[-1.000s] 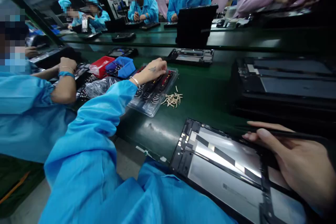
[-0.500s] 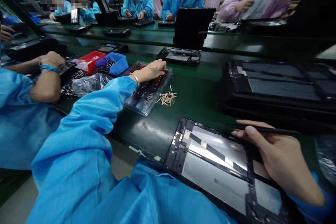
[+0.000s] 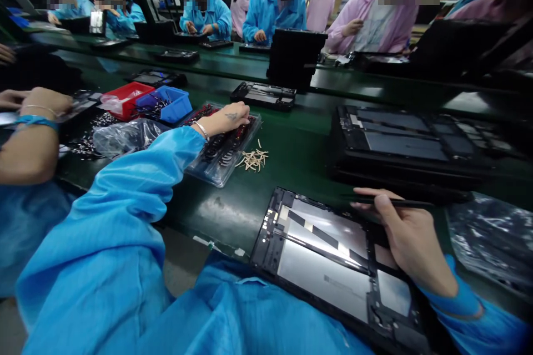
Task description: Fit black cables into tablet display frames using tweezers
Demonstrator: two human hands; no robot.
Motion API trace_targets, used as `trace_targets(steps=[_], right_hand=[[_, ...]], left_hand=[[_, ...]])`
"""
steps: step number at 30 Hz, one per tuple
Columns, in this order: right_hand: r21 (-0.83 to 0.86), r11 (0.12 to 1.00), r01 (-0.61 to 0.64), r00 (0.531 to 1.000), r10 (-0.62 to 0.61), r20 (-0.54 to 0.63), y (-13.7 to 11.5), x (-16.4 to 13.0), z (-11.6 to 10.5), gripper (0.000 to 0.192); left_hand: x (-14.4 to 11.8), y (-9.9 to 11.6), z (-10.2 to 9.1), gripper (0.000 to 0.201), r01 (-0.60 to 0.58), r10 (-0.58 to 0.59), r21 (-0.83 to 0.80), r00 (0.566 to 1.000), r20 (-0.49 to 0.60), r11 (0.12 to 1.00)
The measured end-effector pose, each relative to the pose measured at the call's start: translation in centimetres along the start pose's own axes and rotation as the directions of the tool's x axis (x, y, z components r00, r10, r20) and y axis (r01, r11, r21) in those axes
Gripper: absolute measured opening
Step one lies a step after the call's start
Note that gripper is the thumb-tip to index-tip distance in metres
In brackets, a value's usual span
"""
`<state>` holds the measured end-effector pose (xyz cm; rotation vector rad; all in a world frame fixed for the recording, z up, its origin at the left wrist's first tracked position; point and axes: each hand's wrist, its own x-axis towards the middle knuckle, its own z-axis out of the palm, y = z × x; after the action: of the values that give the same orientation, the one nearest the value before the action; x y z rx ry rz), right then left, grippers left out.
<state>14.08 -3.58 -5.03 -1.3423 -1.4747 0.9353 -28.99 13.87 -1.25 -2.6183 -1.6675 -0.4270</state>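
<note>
My left hand (image 3: 227, 118) reaches over a clear plastic tray (image 3: 214, 176) of small dark and red parts. Its fingers are bent together at the tray's far right side, and whatever is between the fingertips is hidden. Black tweezers (image 3: 406, 202) lie in my right hand (image 3: 410, 238), held between thumb and fingers. That hand hovers at the far right edge of an opened tablet (image 3: 325, 272). The tablet shows its silver inner plates and dark ribbon strips, and sits tilted at the bench's front edge, partly over my lap.
Small cream strips (image 3: 254, 160) lie beside the tray. A red bin (image 3: 125, 101), a blue bin (image 3: 177, 105) and a clear bag (image 3: 127, 136) are at left, near a co-worker's arm (image 3: 37, 133). Stacked tablets (image 3: 400, 133) stand at right, with another tablet (image 3: 264, 95) farther back.
The view has swung a little, moving most things leftward in the picture. My left hand stays over the tray, and my right hand still holds the tweezers by the tablet.
</note>
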Motion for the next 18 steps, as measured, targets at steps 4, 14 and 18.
trace_targets(steps=[4,14,18], right_hand=[[-0.073,0.94,0.334,0.942,-0.335,0.002,-2.7,-1.0,-0.1,0.028],[0.525,0.747,-0.409,0.827,0.059,0.56,-7.2,-1.0,6.8,0.033],[0.555,0.725,-0.409,0.856,0.092,0.509,-6.6,-1.0,6.5,0.021]], left_hand=[[-1.6,1.2,-3.1,0.012,0.005,-0.009,-0.047,0.995,-0.096,0.999],[-8.8,20.4,-6.0,0.018,-0.687,0.786,0.384,0.513,-0.346,0.617],[-9.1,22.2,-3.3,0.017,-0.736,0.968,0.631,0.146,-0.203,0.243]])
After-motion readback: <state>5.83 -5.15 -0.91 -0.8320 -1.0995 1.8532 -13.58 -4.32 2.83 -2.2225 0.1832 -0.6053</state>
